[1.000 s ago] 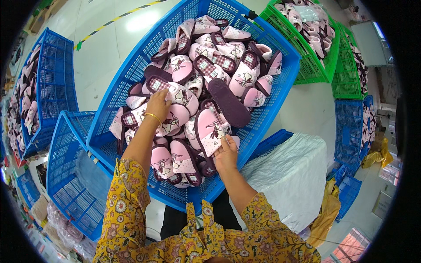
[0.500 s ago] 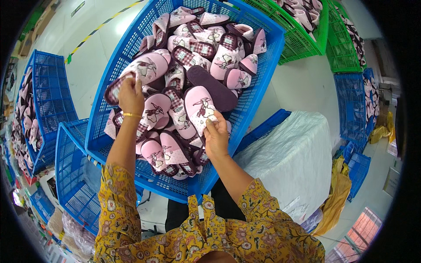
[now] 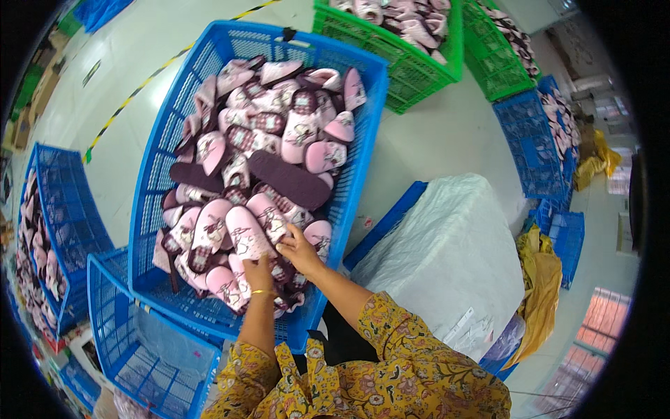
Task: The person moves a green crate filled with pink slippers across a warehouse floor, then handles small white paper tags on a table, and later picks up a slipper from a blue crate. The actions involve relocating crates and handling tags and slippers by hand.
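Observation:
Pink slippers with dark plaid linings and dog-like prints fill a large blue crate (image 3: 377,91) in front of me. Near its close side, my left hand (image 3: 258,274) is closed on the heel end of a spotted pink slipper (image 3: 244,230), whose toe points away from me. Just to the right, my right hand (image 3: 301,251) has its fingers bent around the near end of a second pink slipper (image 3: 266,213), lying alongside the first. A dark purple sole (image 3: 289,180) faces up beyond both hands.
An emptier blue crate (image 3: 150,356) sits at the near left, and another blue crate of slippers (image 3: 70,223) beyond it. Green crates (image 3: 398,70) stand at the far right. A white-covered stack (image 3: 447,265) rises to my right, beside yellow sacks (image 3: 537,286).
My left hand has come down and right, away from the slipper it held at the crate's left. Both hands are now close together. The whole view has shifted.

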`<move>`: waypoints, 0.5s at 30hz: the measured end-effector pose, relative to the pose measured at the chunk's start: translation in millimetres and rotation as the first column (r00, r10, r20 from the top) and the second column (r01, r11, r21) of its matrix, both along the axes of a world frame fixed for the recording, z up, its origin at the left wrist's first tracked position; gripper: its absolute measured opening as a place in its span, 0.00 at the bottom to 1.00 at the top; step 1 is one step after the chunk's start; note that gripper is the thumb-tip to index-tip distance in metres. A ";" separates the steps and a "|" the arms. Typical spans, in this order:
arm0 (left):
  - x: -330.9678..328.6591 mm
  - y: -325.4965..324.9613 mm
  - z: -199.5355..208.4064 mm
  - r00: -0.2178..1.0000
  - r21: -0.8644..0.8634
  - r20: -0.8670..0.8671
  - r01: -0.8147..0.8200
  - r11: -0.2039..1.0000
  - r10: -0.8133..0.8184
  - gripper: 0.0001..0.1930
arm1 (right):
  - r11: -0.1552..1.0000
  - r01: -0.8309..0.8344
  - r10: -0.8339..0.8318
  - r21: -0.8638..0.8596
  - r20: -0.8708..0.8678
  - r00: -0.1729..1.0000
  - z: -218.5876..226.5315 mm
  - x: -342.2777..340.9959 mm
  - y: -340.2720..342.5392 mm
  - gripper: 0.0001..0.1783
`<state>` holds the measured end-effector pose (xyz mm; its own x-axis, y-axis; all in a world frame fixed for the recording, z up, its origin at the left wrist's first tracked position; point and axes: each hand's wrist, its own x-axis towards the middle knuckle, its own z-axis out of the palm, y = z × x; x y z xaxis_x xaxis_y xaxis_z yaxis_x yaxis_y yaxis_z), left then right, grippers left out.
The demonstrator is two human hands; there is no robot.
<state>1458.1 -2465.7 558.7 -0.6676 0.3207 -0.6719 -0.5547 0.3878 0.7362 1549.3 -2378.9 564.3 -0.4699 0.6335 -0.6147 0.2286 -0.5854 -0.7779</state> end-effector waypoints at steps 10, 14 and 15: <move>7.0 -200.3 24.6 0.785 -0.370 -0.164 0.512 0.775 -0.597 0.12 | 0.755 -0.148 -0.297 0.639 0.535 0.791 23.2 204.7 61.1 0.16; 65.6 -206.2 99.9 0.520 -0.417 0.169 0.807 0.418 -0.837 0.13 | 0.598 -0.686 -0.094 0.414 0.886 0.453 44.0 313.8 47.7 0.20; 78.1 -196.6 102.7 0.487 -0.404 0.183 0.829 0.386 -0.854 0.13 | 0.607 -0.687 -0.085 0.399 0.893 0.443 43.2 340.0 39.9 0.22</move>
<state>1536.3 -2662.3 661.3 -0.2436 0.4596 -0.8541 0.2531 0.8802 0.4015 1889.3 -2339.0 607.4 -0.2895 0.9103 -0.2960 0.9515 0.2399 -0.1928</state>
